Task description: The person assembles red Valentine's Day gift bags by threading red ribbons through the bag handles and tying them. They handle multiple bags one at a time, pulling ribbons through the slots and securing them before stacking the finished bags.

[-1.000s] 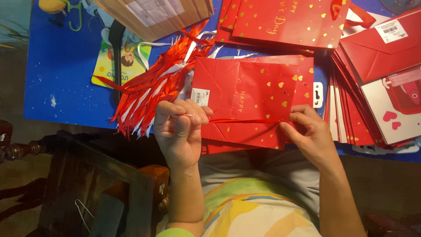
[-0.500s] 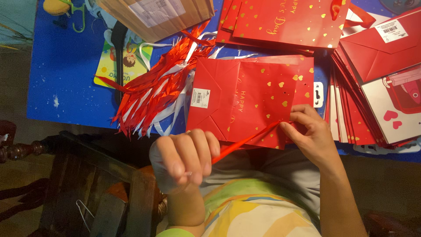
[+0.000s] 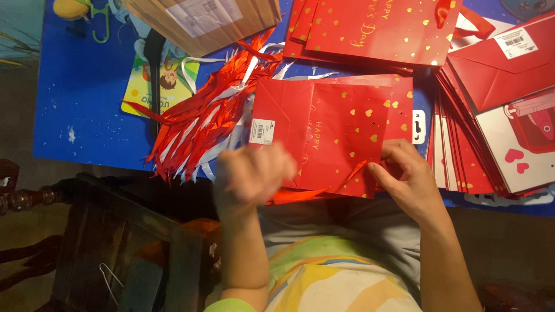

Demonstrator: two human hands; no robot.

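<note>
Nearest the body, the left hand (image 3: 253, 176) is blurred, curled into a loose fist at the table's (image 3: 87, 98) near edge; whether it pinches anything cannot be told. A red ribbon (image 3: 315, 190) runs from beside that fist rightward and slightly up, its long axis slanting toward the right hand (image 3: 407, 179). That hand is closed, fingertips pinching the ribbon's far end against the near right corner of the flat red gift bag (image 3: 341, 130), so the right hand is nearer the bag. Left of the bag lies a heap of red and white ribbons (image 3: 202, 124). Farther off are a stack of red bags (image 3: 376, 26) and a cardboard box (image 3: 202, 20).
</note>
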